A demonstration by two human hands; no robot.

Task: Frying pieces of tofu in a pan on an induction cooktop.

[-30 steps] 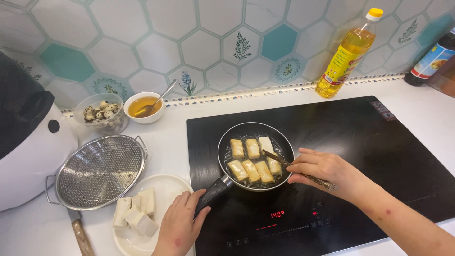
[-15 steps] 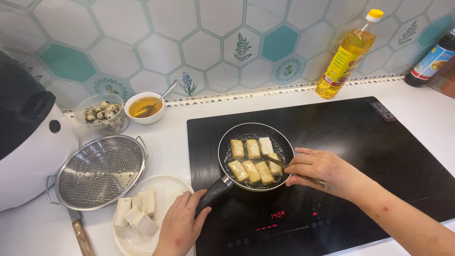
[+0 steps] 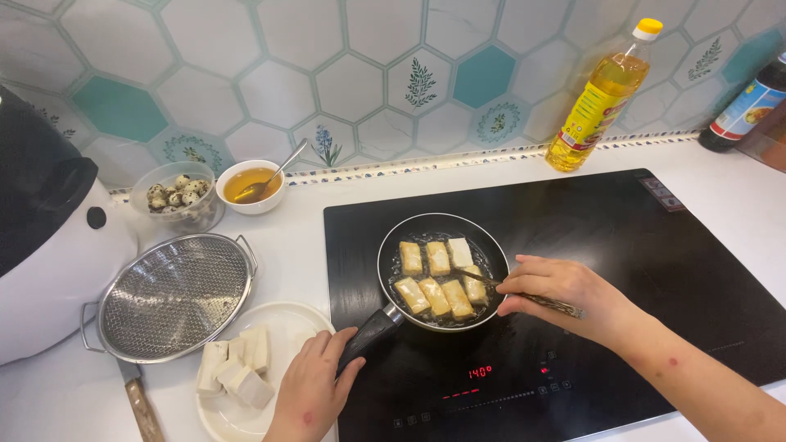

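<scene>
pan (tofu frying) | left hand grips handle | right hand pinches chopsticks

Two hands are in view. The left hand grips the handle of one small frying pan. That pan holds six golden tofu pieces, in two rows of three. The right hand, just right of the pan, holds one pair of chopsticks.

Just left of the left hand sits one white plate with about five raw tofu blocks. Further left lies one round mesh strainer.

Beyond the hands stand two small bowls: one of speckled eggs, too many to count, and one of amber liquid holding one spoon. Far past the right hand stand two bottles: one of yellow oil, one dark.
</scene>
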